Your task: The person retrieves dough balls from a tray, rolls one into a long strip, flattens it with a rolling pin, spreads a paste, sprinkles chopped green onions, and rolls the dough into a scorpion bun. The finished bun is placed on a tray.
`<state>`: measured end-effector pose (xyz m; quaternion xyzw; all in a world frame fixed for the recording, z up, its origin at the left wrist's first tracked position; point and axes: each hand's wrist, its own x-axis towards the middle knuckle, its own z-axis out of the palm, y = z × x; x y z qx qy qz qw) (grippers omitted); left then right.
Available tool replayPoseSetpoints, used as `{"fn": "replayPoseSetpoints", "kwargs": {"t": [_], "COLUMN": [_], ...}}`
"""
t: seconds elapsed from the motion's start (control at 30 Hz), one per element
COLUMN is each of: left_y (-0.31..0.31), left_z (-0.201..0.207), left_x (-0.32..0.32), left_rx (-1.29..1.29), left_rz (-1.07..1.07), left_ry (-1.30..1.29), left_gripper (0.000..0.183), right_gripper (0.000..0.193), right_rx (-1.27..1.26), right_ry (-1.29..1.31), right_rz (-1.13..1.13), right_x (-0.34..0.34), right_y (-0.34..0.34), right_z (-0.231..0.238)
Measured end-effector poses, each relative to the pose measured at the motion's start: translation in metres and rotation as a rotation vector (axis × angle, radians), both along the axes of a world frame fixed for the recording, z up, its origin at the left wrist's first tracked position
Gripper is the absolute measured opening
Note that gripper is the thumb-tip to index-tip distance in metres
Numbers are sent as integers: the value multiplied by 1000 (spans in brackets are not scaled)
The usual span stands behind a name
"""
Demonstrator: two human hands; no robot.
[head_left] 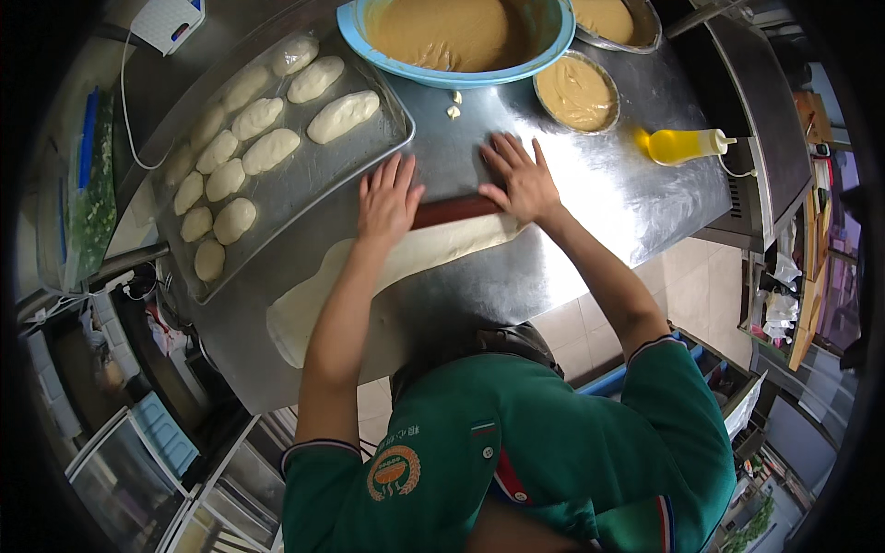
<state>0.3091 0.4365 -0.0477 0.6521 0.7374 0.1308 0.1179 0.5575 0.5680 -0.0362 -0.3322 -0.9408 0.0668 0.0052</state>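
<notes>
A dark red rolling pin (454, 211) lies along the far edge of a long, flattened sheet of dough (419, 262) on the metal table. My left hand (388, 197) rests flat over the pin's left end with its fingers stretched forward. Over the right end lies my right hand (524, 181), palm down, fingers spread and thumb pointing inward. The dough runs from beneath my right wrist toward the lower left, where it widens and passes under my left forearm. Two small dough scraps (454, 111) sit beyond the pin.
A metal tray (406, 138) with several oval dough pieces (271, 150) stands at the left. Beyond my hands are a blue basin (442, 79) of tan batter, a smaller bowl (578, 90) of it, and a yellow oil squeeze bottle (684, 146) at the right.
</notes>
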Motion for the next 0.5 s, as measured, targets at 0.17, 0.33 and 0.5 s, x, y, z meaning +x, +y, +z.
{"fn": "replayPoseSetpoints", "kwargs": {"t": [0.17, 0.33, 0.5], "left_y": [14, -35, -44], "left_z": [0, -2, 4], "left_x": [-8, 13, 8], "left_rx": [66, 110, 38], "left_rz": [-114, -309, 176], "left_ry": [81, 395, -114], "left_gripper": [53, 64, 72], "right_gripper": [65, 49, 71], "right_rx": [126, 193, 16], "right_ry": [435, 136, 207], "right_rz": [220, 381, 172], "right_x": [-8, 21, 8], "right_y": [40, 10, -10], "right_z": [-2, -3, 5]}}
